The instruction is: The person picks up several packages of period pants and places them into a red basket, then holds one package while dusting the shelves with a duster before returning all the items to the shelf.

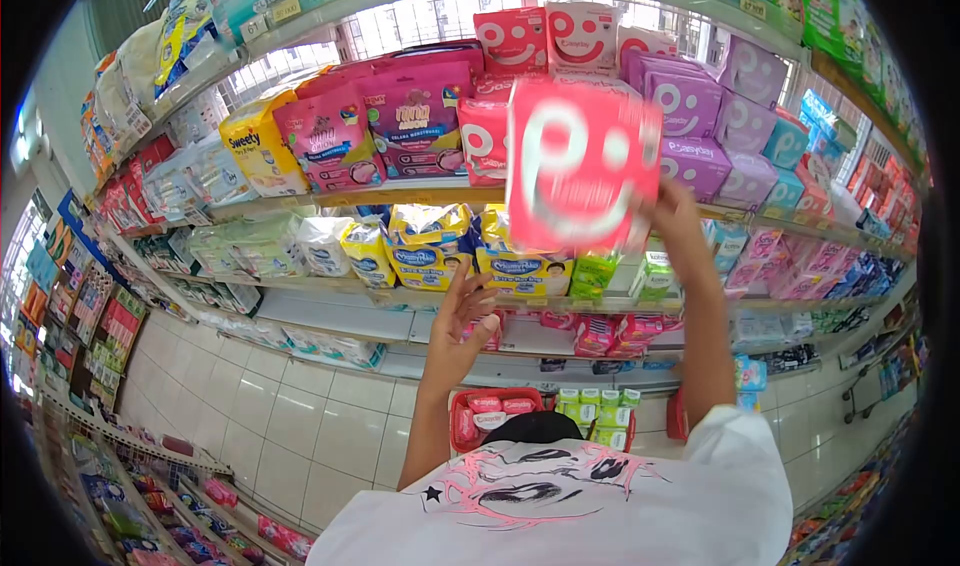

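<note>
A red package (580,166) with a white smiling face is held up in front of the shelf, slightly blurred. My right hand (668,216) grips it at its lower right edge. Lower and to the left, my left hand (468,306) is raised with its fingers apart and nothing in it, in front of the yellow and blue diaper packs (430,256). Behind the held package, similar red packs (484,141) stand on the shelf, with purple packs (682,104) to their right.
Pink and purple bags (418,116) and a yellow pack (262,146) stand left on the same shelf. On the floor below is a red basket (462,398) with red and green packs. A shopping cart (862,391) is at the far right.
</note>
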Motion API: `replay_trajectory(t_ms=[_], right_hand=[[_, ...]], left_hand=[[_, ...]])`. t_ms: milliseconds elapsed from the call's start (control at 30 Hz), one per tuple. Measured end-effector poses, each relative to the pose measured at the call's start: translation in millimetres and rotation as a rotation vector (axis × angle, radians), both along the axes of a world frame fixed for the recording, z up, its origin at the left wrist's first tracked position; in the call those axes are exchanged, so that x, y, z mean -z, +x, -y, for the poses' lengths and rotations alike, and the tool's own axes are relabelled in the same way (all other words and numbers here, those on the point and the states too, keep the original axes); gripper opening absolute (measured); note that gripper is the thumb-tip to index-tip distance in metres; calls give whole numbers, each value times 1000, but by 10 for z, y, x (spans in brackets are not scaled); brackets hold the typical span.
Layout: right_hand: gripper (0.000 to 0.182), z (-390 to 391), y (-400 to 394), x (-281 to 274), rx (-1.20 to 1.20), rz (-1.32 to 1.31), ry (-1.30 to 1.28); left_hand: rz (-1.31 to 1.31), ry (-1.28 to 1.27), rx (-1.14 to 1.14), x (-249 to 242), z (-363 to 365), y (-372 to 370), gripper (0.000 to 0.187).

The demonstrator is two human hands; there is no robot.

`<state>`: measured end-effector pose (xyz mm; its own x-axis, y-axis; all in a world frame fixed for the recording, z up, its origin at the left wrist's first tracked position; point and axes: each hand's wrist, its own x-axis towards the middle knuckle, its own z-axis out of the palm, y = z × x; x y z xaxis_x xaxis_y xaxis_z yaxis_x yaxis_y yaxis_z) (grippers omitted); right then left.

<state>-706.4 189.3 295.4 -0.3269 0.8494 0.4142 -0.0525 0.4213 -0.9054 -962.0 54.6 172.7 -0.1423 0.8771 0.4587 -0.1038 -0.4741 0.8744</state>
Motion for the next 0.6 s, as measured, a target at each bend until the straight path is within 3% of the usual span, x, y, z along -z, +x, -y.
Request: replay_trajectory(t_ms=[133,233,367,433,500,600], right_hand=[[55,-662,12,-770,-37,123,-78],[53,-1244,-92,-1049,75,211,-94],[60,-1842,-499,-1200,59,194,-85],[63,-2173,-672,-1229,62,218,-73],[69,-2480,-827,-1244,199,397,10],[61,-3018,-968,-1128,102,383,17]], left_hand=[[-107,-196,-19,512,102,-145,65],[-46,-356,67,1001,251,-173,58],[-47,-519,103,1528,463,-218,54],[72,-623,70,1644,507,-245,53],[78,-605,50,1680,516,-342,53],[29,-626,-37,1717,532,-549,52]])
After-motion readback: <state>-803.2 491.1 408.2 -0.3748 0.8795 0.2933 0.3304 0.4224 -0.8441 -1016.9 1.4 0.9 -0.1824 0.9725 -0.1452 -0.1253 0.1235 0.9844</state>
